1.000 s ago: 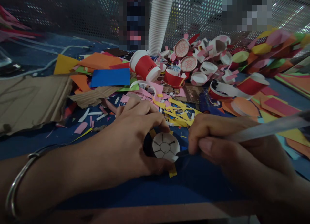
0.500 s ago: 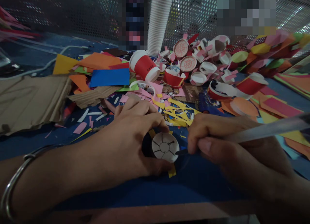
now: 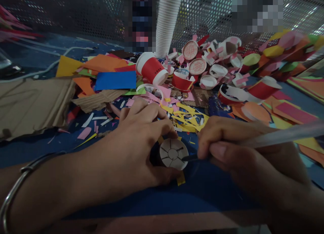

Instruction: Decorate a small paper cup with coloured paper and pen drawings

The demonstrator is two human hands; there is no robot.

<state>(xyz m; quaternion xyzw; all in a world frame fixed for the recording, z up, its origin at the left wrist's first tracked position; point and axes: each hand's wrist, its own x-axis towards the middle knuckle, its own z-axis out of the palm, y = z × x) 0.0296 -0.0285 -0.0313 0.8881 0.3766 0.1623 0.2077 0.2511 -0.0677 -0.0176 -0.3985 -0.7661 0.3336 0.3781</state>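
Observation:
My left hand point(image 3: 149, 136) curls its thumb and fingers round the sides of a cut paper cup base point(image 3: 172, 154), which sits bottom up on the blue table. On its pale round face a small circle and several spokes are drawn in dark lines. Yellow paper tabs point(image 3: 181, 179) stick out from under it. My right hand point(image 3: 227, 149) grips a pen point(image 3: 286, 135) with a whitish, translucent barrel. The pen's dark tip touches the right part of the cup base, at the end of one spoke.
Yellow paper scraps point(image 3: 187, 117) lie just beyond my hands. Behind them are a red paper cup point(image 3: 153, 70), a pile of cut cup pieces point(image 3: 210, 80) and a tall cup stack point(image 3: 168, 25). Torn cardboard point(image 3: 32, 106) is at left, coloured paper point(image 3: 296, 112) at right.
The pen tip has shifted very slightly inward over the cup base, and the pen's barrel sits a little differently. My left hand keeps its hold.

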